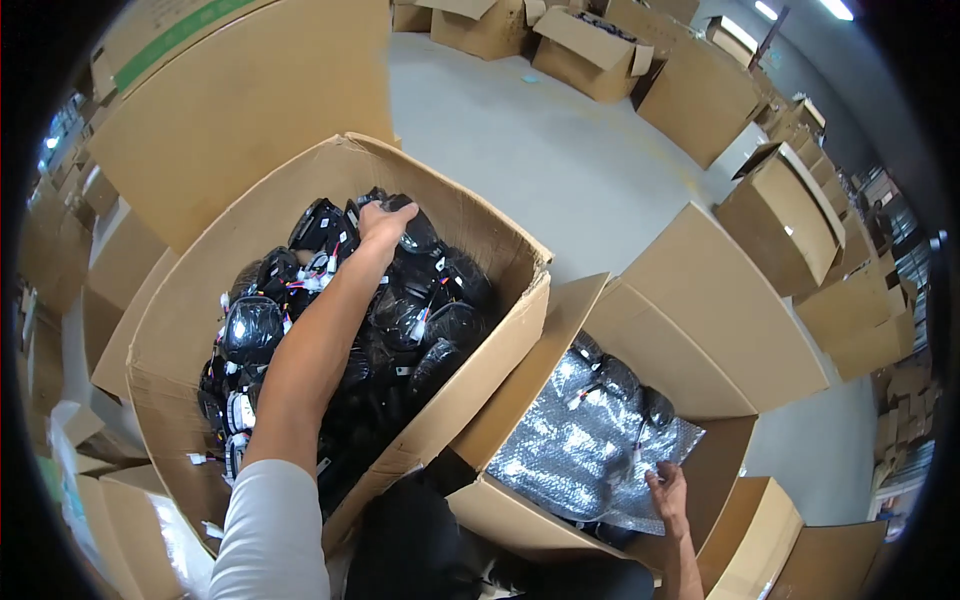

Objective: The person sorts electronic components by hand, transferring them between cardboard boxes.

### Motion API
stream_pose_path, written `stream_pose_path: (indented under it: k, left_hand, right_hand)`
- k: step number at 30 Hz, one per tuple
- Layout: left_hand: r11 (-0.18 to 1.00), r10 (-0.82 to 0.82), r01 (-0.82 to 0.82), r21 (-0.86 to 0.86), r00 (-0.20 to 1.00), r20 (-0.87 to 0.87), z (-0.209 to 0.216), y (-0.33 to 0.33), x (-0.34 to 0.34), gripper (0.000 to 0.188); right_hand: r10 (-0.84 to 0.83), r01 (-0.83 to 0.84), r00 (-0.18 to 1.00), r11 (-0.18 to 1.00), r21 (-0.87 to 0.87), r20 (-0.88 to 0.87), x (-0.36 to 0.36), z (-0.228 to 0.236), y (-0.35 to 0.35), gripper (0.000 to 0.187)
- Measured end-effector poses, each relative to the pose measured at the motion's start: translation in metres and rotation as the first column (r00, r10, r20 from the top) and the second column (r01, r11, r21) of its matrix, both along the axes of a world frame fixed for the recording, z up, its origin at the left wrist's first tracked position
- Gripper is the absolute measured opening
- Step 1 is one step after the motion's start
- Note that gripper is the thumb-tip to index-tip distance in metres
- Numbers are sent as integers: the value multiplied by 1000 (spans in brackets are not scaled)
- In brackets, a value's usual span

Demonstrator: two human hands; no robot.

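Likely picking: left hand [390, 222] on film-wrapped black unit [421, 238] near far edge of carton [440, 178], pinch unclear; right hand [669, 492], fingers parted; lifting needs firm grip.

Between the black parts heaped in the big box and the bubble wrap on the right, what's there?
In the head view, between the black parts and the bubble wrap stand the big box's right wall and the smaller box's left flap.

I see black plastic parts [253, 330] glossy under clear, wrinkled film, smooth white plastic connectors [418, 330], shiny dimpled bubble wrap [560, 450], matt brown cardboard boxes [500, 340] (roughened and creased along the rims), a smooth grey floor [480, 120], and the matt cloth of my pale sleeve [270, 540].
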State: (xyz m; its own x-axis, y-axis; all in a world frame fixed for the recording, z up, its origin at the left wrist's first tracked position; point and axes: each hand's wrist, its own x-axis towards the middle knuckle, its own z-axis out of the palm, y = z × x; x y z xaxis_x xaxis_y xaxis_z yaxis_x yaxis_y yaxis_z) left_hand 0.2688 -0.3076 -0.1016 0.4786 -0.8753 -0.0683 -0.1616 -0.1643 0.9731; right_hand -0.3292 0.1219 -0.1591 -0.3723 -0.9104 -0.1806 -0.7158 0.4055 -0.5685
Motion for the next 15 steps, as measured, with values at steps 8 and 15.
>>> stream_pose_path:
  k: [8,15]
  left_hand:
    - [937,-281,189,-293,907,-314,102,102,42,27]
    - [805,-546,348,-480,750,-373,189,261,-8,37]
  right_hand:
    - [267,-253,962,952,-173,63,111,126,-47,39]
    - [510,-335,377,853,-400,773,296,209,-119,61]
